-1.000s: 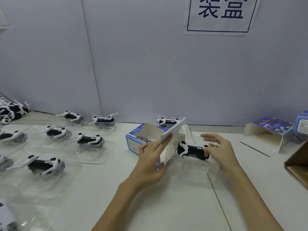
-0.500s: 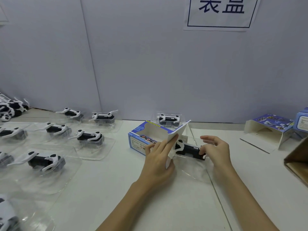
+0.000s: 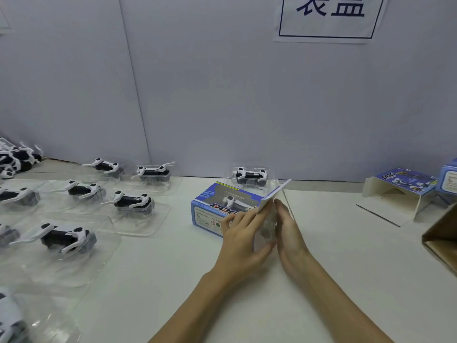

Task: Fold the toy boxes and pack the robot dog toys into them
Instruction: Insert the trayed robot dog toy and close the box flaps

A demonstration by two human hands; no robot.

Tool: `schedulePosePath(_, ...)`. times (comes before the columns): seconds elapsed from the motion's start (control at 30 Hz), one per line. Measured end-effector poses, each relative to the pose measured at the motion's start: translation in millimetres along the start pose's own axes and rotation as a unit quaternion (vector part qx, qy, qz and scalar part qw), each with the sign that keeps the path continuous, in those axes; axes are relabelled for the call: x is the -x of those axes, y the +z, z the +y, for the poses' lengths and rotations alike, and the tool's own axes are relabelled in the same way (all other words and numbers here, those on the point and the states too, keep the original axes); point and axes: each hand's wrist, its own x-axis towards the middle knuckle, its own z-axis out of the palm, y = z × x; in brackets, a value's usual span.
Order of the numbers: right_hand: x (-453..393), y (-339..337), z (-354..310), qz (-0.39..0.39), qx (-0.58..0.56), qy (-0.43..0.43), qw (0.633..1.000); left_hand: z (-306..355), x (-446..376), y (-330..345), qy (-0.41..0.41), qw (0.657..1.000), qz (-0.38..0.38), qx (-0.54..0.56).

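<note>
Setting: a white bench [image 3: 346,256] set against a pale grey wall, with a paper sign [image 3: 329,18] of dark characters high on the wall.
Left fingers: the left hand [image 3: 243,240] lies along the open right end of the blue toy box [image 3: 212,212], fingers [image 3: 262,211] straight and pressed against the white end flap [image 3: 275,194], thumb below; it holds the flap much as it did a second ago.
Right fingers: the right hand [image 3: 288,231] is flat, fingers straight and together, pressing toward the box mouth; a second ago it was curled round the toy well right of the box.
Toy: the robot dog [image 3: 231,200] in its clear tray now sits inside the box, its white head showing through the window; half a second ago only its front end had entered. A sliver of clear tray edge [image 3: 288,201] stands out between the hands.
Behind the box: one trayed dog [image 3: 249,175], close to it.
Left of the box: several more trayed dogs [image 3: 131,201] spread over the bench.
Right of the box: a half-folded box [image 3: 398,191], well apart, and a brown carton [image 3: 442,241] at the frame edge.
</note>
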Motion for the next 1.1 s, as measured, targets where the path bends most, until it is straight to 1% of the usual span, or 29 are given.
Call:
schedulePosePath(0.03,-0.7,0.3,1.7,0.009,0.041,-0.014,0.999,-1.7,-0.6,0.2,-0.006,1.000,0.008,-0.004)
schedulePosePath(0.07,-2.2,-0.8,3.5,0.035,0.084,-0.024,0.996,-3.7,-0.9,-0.6,-0.009,1.000,0.014,-0.005)
schedulePosePath(0.13,-6.9,-6.5,6.1,0.107,0.174,-0.048,0.978,-6.6,-1.0,-2.9,-0.013,1.000,0.027,0.008)
schedulePosePath(0.17,-9.5,-10.6,6.4,0.126,0.209,-0.055,0.968,-7.4,-1.4,-3.8,-0.014,0.999,0.033,0.016)
schedulePosePath(0.2,-12.3,-14.6,6.9,0.125,0.234,-0.057,0.962,-7.6,-1.8,-4.8,-0.013,0.999,0.040,0.023)
schedulePosePath(0.33,-12.5,-21.9,7.3,0.043,0.290,-0.080,0.953,-8.4,-7.1,-12.6,-0.031,0.995,0.072,0.063)
schedulePosePath(0.4,-13.3,-22.5,9.0,0.039,0.295,-0.116,0.947,-9.8,-8.0,-19.0,-0.051,0.991,0.078,0.096)
schedulePosePath(0.47,-13.6,-21.8,8.6,0.065,0.301,-0.162,0.938,-10.7,-7.4,-24.6,-0.055,0.989,0.071,0.120)
schedulePosePath(0.57,-11.2,-20.2,0.6,0.103,0.288,-0.227,0.925,-6.4,-7.7,-30.4,-0.025,0.987,0.054,0.148)
schedulePosePath(0.6,-9.4,-20.0,-2.9,0.112,0.282,-0.246,0.920,-4.6,-8.1,-32.2,-0.004,0.990,0.043,0.138)
schedulePosePath(0.67,-5.8,-21.0,-10.1,0.128,0.274,-0.273,0.913,-5.0,-8.6,-33.5,0.062,0.995,0.021,0.069)
schedulePosePath(0.73,-3.6,-24.6,-16.8,0.142,0.265,-0.286,0.910,-10.0,-9.8,-32.4,0.115,0.993,0.034,-0.003)
schedulePosePath(0.77,-2.8,-26.4,-19.9,0.148,0.262,-0.291,0.908,-13.0,-10.8,-32.4,0.122,0.991,0.051,-0.016)
schedulePosePath(0.83,-0.6,-28.1,-24.8,0.156,0.252,-0.299,0.907,-17.8,-12.4,-34.2,0.113,0.990,0.086,-0.003)
schedulePosePath(0.9,3.6,-24.8,-29.5,0.157,0.230,-0.308,0.910,-22.5,-11.8,-36.4,0.096,0.988,0.111,0.046)
schedulePosePath(1.03,12.9,-16.7,-38.3,0.151,0.191,-0.353,0.904,-20.8,-11.4,-44.3,-0.002,0.974,0.147,0.174)
schedulePosePath(1.1,17.3,-14.5,-40.4,0.135,0.195,-0.377,0.895,-17.1,-13.2,-47.8,-0.019,0.965,0.157,0.209)
